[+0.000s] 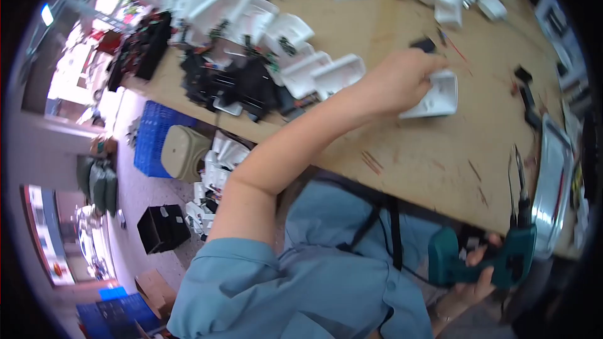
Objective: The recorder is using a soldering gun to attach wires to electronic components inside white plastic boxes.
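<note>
My left hand (411,78) reaches out over the table, its fingers curled around an open white plastic housing (447,100). The far fingers are partly hidden, and the picture is slightly blurred there. Just beyond that hand lies a small black part (424,44). At the lower right, my right hand (480,279) is wrapped around the handle of a green soldering gun (512,257). The gun's thin metal tip (519,163) points up and away over the table's near right side.
White housings (339,75) and a heap of black parts (235,85) lie left on the wooden table (402,169). More housings pile up at the back. Wire scraps (372,162) are scattered about. A clear tray (553,182) stands right; a blue crate (154,135) and stool (182,150) stand left.
</note>
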Tool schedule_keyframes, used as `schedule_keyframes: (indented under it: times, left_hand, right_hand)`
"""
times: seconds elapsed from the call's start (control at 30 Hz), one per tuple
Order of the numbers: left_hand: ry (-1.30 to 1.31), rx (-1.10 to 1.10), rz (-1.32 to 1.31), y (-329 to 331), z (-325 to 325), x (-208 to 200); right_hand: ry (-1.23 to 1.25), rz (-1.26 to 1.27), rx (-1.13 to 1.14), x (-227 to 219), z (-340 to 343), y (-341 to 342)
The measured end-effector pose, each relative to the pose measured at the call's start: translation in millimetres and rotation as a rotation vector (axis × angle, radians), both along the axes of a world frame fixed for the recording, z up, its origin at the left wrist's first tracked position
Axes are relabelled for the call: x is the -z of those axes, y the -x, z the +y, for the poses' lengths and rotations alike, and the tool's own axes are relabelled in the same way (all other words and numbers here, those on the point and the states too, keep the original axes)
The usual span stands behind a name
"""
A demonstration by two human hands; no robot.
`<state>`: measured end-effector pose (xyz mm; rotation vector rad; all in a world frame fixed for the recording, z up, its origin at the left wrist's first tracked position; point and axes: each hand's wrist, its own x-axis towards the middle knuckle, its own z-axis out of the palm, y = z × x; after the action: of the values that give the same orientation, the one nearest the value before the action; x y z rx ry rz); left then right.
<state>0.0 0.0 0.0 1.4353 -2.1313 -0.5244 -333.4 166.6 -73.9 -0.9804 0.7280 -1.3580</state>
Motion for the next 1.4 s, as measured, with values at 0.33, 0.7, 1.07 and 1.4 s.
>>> schedule_keyframes:
  times: [0.33, 0.7, 1.07, 1.4]
  left_hand:
    - [0.264, 0.168, 0.123, 63.2, 45.2, 54.8]
    - [0.447, 0.024, -0.036, 34.0, -15.5, 65.7]
    - [-0.016, 0.202, -0.115, -26.4, 42.9, 27.1]
    - [0.100, -0.247, -0.713, 7.6, -9.1, 41.5]
  right_hand:
    - [0.166, 0.061, 0.172, -14.4, 13.8, -16.2]
    - [0.153, 0.043, 0.149, -15.4, 17.2, -21.2]
    - [0.121, 0.048, 0.167, -11.2, 8.8, -17.8]
    - [0.137, 0.058, 0.138, -14.3, 3.3, -26.4]
